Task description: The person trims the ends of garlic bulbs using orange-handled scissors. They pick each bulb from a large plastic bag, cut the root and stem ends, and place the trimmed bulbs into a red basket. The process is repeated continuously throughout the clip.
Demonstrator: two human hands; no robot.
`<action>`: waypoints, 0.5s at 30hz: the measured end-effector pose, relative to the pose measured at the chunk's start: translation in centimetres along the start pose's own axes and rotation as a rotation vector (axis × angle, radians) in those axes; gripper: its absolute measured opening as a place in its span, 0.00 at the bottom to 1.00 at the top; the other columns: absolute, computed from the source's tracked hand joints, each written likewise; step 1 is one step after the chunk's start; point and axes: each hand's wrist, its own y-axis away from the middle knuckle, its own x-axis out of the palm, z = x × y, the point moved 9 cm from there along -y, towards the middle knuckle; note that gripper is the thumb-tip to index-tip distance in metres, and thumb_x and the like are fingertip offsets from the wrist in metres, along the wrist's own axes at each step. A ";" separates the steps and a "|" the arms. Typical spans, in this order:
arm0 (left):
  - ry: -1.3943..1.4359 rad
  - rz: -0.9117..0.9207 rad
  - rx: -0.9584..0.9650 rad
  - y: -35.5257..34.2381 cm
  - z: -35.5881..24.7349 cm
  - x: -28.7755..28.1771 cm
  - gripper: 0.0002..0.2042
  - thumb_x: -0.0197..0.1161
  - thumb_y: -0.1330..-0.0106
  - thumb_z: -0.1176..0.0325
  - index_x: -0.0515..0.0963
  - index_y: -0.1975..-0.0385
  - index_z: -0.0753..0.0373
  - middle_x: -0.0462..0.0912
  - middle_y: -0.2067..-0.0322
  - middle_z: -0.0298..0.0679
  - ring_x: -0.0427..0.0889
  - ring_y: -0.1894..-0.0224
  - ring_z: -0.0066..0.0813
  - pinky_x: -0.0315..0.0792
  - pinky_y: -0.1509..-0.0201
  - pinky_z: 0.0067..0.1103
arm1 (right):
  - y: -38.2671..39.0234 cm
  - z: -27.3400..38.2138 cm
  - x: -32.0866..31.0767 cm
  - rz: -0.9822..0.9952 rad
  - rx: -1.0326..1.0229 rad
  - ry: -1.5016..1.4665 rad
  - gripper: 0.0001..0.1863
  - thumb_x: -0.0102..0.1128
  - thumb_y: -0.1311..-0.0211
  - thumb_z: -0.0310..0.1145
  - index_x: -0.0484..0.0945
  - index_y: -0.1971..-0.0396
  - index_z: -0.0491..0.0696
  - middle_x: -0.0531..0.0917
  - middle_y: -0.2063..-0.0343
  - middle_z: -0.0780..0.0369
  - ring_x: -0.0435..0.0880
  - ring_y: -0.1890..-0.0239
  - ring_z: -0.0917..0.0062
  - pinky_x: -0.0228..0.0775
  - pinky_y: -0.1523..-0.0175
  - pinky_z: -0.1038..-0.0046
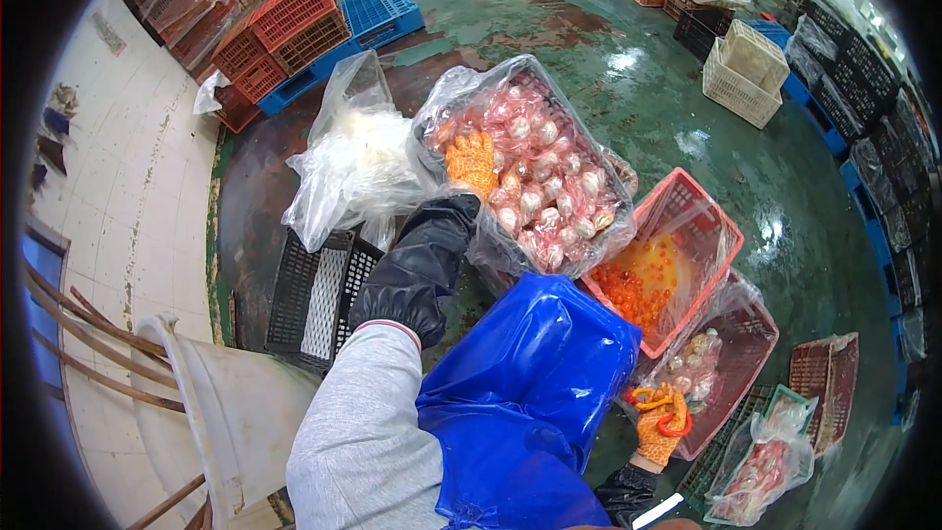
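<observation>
My left hand (472, 163), in an orange patterned glove, rests palm down on egg-sized, pinkish-white round pieces (554, 191) in a plastic-lined bin (601, 142). Its fingers look apart, though their tips are partly hidden. At the lower right, my right hand (659, 424) wears a matching glove. Its fingers are closed around scissors (675, 426) with red-orange loop handles; their blades do not show. It is beside a reddish crate (756, 334) holding more pale pieces (697, 368). Between them stands a red crate (724, 226) with orange yolk-like balls (638, 285) in yellowish liquid.
Clear plastic bags (355, 157) lie left of the bin, above a black crate (299, 285). A blue apron (530, 363) covers my lap. Stacked crates (285, 29) stand at the far left. A large white tub (235, 402) is close by, and cream baskets (744, 79) sit farther right.
</observation>
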 end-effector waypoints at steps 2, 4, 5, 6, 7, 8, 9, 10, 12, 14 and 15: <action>-0.057 0.133 -0.010 -1.1 0.7 1.5 0.29 0.61 0.47 0.49 0.73 0.47 0.60 0.74 0.52 0.44 0.72 0.48 0.47 0.64 0.45 0.43 | -0.1 -0.2 0.3 0.008 -0.011 0.093 0.17 0.46 0.32 0.33 0.66 0.47 0.42 0.72 0.46 0.54 0.74 0.47 0.66 0.68 0.44 0.64; 0.005 0.230 0.050 -1.1 0.8 2.1 0.30 0.68 0.54 0.49 0.74 0.53 0.61 0.76 0.51 0.46 0.77 0.52 0.44 0.72 0.53 0.39 | -0.3 0.1 1.7 0.039 -0.013 0.170 0.18 0.49 0.35 0.31 0.65 0.47 0.42 0.73 0.47 0.55 0.74 0.47 0.67 0.68 0.43 0.65; -0.016 0.306 0.107 -0.9 -0.1 2.0 0.30 0.68 0.55 0.49 0.74 0.54 0.61 0.76 0.52 0.47 0.77 0.52 0.44 0.72 0.52 0.38 | -0.6 -0.1 1.5 0.054 0.049 0.047 0.18 0.51 0.36 0.30 0.65 0.47 0.43 0.74 0.48 0.55 0.74 0.47 0.68 0.68 0.43 0.67; -0.040 0.378 0.161 -0.6 -0.8 1.7 0.30 0.69 0.55 0.49 0.75 0.55 0.61 0.76 0.52 0.48 0.78 0.53 0.43 0.71 0.52 0.38 | -1.0 0.3 2.8 0.073 0.110 -0.079 0.19 0.53 0.37 0.29 0.64 0.48 0.44 0.75 0.48 0.56 0.75 0.46 0.69 0.67 0.42 0.68; -0.033 0.339 0.234 -0.1 -1.5 0.6 0.29 0.68 0.55 0.47 0.76 0.58 0.62 0.78 0.55 0.49 0.78 0.54 0.45 0.71 0.51 0.37 | -0.5 1.3 3.5 -0.035 -0.016 0.064 0.17 0.48 0.36 0.27 0.66 0.48 0.41 0.76 0.50 0.53 0.77 0.51 0.67 0.71 0.46 0.68; 0.055 0.275 0.198 0.4 -0.9 -0.4 0.27 0.68 0.54 0.47 0.77 0.59 0.61 0.78 0.57 0.49 0.78 0.53 0.44 0.70 0.50 0.36 | -0.4 2.4 5.1 -0.024 -0.018 0.090 0.17 0.49 0.36 0.27 0.67 0.48 0.41 0.76 0.51 0.53 0.77 0.52 0.67 0.71 0.46 0.68; 0.141 0.213 0.168 0.8 -0.3 -1.2 0.26 0.67 0.54 0.47 0.78 0.60 0.60 0.79 0.58 0.48 0.77 0.53 0.44 0.69 0.49 0.35 | -0.2 3.4 6.4 -0.020 -0.018 0.115 0.16 0.49 0.36 0.27 0.68 0.48 0.41 0.76 0.51 0.53 0.78 0.52 0.68 0.71 0.47 0.69; 0.227 0.151 0.139 1.1 0.3 -1.9 0.24 0.66 0.53 0.47 0.79 0.62 0.60 0.80 0.60 0.47 0.77 0.53 0.43 0.68 0.48 0.35 | 0.0 4.2 7.2 -0.016 -0.018 0.139 0.16 0.50 0.36 0.28 0.68 0.49 0.41 0.77 0.51 0.52 0.78 0.52 0.68 0.72 0.47 0.69; 0.420 0.030 0.046 1.6 1.5 -3.1 0.25 0.68 0.54 0.49 0.77 0.62 0.63 0.79 0.62 0.50 0.78 0.55 0.46 0.71 0.52 0.35 | 0.2 5.7 8.7 0.006 -0.079 0.433 0.16 0.50 0.35 0.27 0.69 0.49 0.41 0.77 0.52 0.52 0.78 0.54 0.69 0.73 0.49 0.69; 0.682 0.030 -0.145 1.9 2.7 -3.9 0.25 0.68 0.53 0.52 0.75 0.61 0.64 0.79 0.63 0.48 0.78 0.57 0.45 0.72 0.55 0.35 | 0.3 5.6 8.7 0.025 -0.101 0.494 0.15 0.49 0.35 0.27 0.70 0.49 0.41 0.77 0.53 0.52 0.79 0.55 0.69 0.74 0.50 0.69; 1.047 0.197 -0.206 2.6 1.9 -5.1 0.21 0.69 0.48 0.59 0.73 0.59 0.64 0.78 0.63 0.45 0.79 0.61 0.40 0.74 0.58 0.30 | 0.2 5.0 8.2 0.035 -0.094 0.410 0.15 0.49 0.35 0.27 0.70 0.49 0.41 0.78 0.54 0.52 0.79 0.56 0.69 0.74 0.51 0.69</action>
